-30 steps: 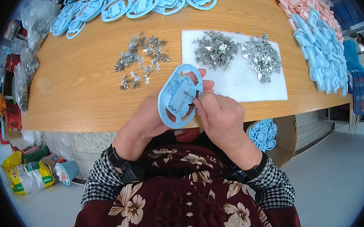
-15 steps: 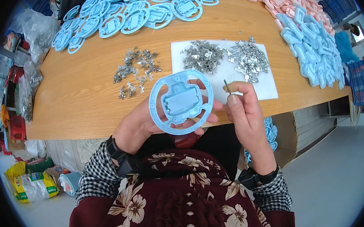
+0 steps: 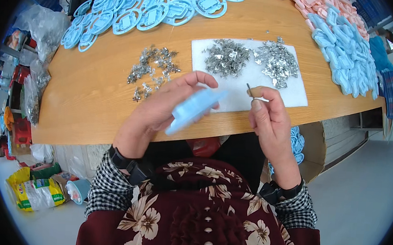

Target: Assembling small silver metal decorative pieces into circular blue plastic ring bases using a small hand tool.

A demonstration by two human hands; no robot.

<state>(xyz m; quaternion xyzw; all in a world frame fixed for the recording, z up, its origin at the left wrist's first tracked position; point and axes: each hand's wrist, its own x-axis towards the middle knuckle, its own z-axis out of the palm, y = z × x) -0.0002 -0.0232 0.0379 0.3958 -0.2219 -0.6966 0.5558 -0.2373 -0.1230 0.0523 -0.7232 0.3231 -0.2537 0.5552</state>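
Note:
My left hand grips a light blue plastic toy steering wheel, tilted nearly edge-on and smeared by motion above the table's near edge. To its right, my right hand pinches a thin, dark, rod-like tool between thumb and forefinger, its tip pointing up and left. Beyond both hands lies a white sheet bearing two heaps of small silvery metal pieces, a left heap and a right heap. More metal pieces are scattered on the bare wood past my left hand.
Many blue wheel parts cover the table's far left. At the far right sit heaped blue parts and pink parts. Below the table's right side stands a cardboard box with blue parts inside. A person is at the upper right.
My left hand has turned the steering wheel from facing up to nearly edge-on. The right hand keeps its pinch on the tool. The whole view has shifted slightly.

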